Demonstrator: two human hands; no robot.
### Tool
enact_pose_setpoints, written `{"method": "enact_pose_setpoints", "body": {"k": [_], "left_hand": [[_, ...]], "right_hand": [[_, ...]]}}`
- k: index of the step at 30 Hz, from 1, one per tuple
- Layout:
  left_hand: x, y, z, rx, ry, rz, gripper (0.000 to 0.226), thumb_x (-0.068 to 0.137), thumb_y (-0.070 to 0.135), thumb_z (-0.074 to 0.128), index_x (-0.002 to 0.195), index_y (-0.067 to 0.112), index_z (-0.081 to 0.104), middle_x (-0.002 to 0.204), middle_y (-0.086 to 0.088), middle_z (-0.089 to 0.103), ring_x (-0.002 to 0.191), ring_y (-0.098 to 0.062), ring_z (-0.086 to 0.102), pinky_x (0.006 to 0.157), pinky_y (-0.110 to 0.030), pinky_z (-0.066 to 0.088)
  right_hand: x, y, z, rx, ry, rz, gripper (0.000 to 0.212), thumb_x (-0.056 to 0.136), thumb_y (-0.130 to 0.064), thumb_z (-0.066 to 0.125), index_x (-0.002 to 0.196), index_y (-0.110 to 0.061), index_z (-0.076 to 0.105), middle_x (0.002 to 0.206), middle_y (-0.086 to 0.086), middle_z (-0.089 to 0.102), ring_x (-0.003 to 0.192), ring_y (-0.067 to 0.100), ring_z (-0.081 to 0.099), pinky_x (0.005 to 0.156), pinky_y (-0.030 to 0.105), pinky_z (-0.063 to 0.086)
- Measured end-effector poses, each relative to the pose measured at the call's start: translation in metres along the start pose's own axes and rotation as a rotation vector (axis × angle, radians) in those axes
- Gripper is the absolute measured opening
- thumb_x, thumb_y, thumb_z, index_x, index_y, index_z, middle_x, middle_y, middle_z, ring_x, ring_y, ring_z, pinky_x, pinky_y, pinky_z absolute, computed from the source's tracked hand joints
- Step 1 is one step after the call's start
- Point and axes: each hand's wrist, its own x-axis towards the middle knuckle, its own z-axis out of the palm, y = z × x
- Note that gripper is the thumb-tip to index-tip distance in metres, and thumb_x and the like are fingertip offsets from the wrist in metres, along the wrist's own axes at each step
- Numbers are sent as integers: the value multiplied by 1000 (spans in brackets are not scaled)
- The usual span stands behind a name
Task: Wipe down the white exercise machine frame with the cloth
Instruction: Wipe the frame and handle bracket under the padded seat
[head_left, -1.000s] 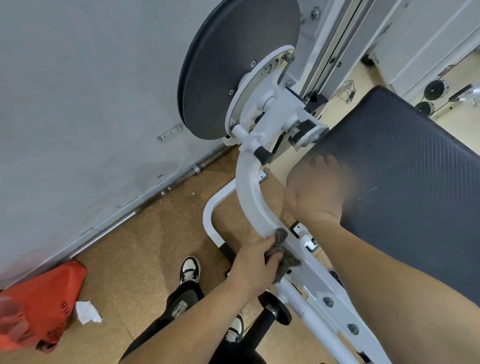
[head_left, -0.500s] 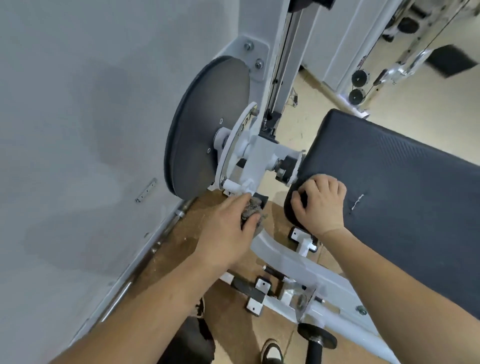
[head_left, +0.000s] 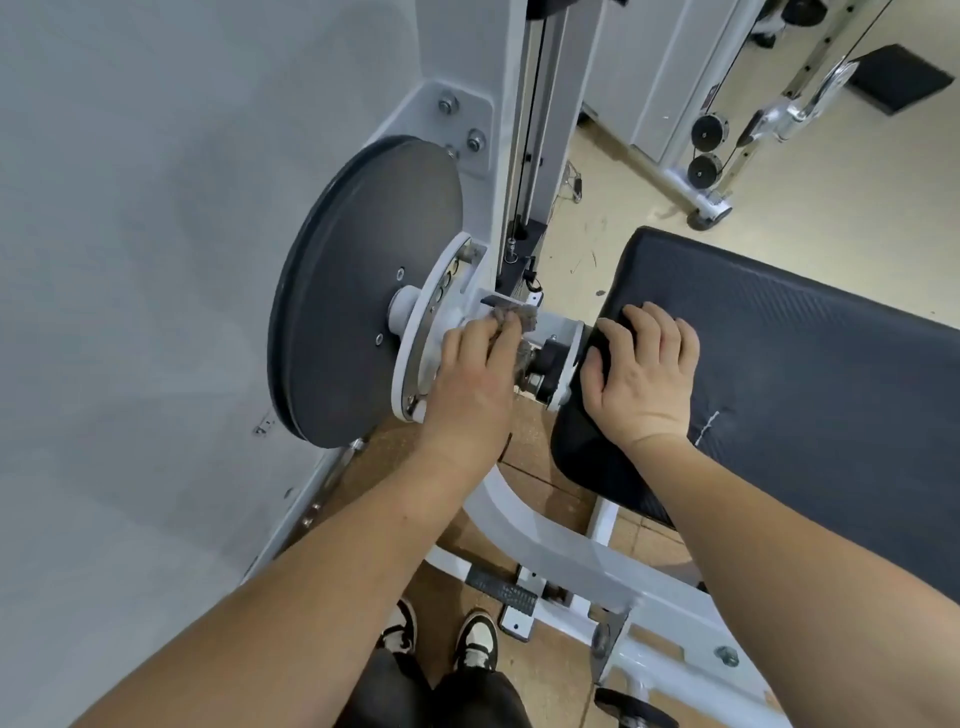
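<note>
moved: left hand (head_left: 470, 374) has climbed up the white frame (head_left: 535, 525) to the pivot hub just left of the black pad (head_left: 779, 374) | left: fingers bunched round the grey cloth (head_left: 514, 318), pressing it onto the hub to scrub | right: right hand (head_left: 644, 374), fingers curled over the pad's corner, likely to brace the lean | far: dark disc (head_left: 363, 291) left of pad, untouched
</note>
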Motion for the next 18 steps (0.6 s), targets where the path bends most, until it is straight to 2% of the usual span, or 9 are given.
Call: {"method": "enact_pose_setpoints", "body": {"k": [4, 6, 9, 10, 14, 16, 18], "left_hand": [[-37, -4, 3, 9, -54, -33, 47, 93, 14, 62, 139, 7, 58, 122, -10, 57, 112, -30, 52, 81, -48, 58], [-23, -5, -6, -26, -71, -53, 43, 95, 13, 62, 138, 7, 59, 119, -9, 57, 112, -29, 52, 82, -50, 58], [12, -3, -17, -58, 6, -151, 45, 100, 11, 59, 144, 6, 53, 130, -10, 54, 116, -25, 55, 96, -40, 54], [19, 1, -15, -17, 24, -158, 49, 99, 9, 61, 146, 5, 50, 132, -12, 53, 116, -26, 56, 97, -38, 54], [-7, 7, -8, 150, -77, -128, 64, 96, 3, 65, 153, 3, 37, 137, -15, 48, 114, -28, 57, 91, -37, 55], [-31, 6, -9, 164, -155, -117, 63, 98, 3, 59, 155, 7, 32, 144, -13, 42, 118, -28, 56, 88, -34, 55], [-31, 1, -16, 152, -186, -122, 52, 100, 7, 57, 149, 10, 39, 135, -9, 47, 108, -25, 59, 78, -32, 53]], "right_hand": [[-1, 2, 0, 17, 27, -5, 33, 100, -31, 52, 123, -12, 67, 133, 13, 60, 137, 37, 48, 120, 54, 27], [0, 1, -1, 22, 32, -11, 33, 100, -30, 52, 123, -12, 68, 133, 14, 61, 136, 37, 48, 120, 55, 27], [-1, 3, -2, 17, 13, -5, 34, 101, -31, 51, 125, -12, 67, 134, 14, 60, 137, 37, 47, 121, 55, 26], [-1, 3, -2, 10, 11, -2, 34, 101, -31, 51, 125, -13, 67, 135, 14, 60, 138, 37, 47, 121, 54, 25], [0, 1, -4, 0, 2, -6, 35, 101, -32, 50, 127, -13, 66, 136, 14, 59, 139, 36, 45, 123, 53, 23], [-1, 1, -4, -11, -3, -2, 35, 102, -32, 50, 127, -13, 66, 137, 14, 58, 140, 36, 45, 123, 53, 22], [-2, 1, -4, -3, -3, 5, 35, 102, -32, 50, 127, -13, 66, 137, 14, 58, 140, 36, 45, 124, 53, 21]]}}
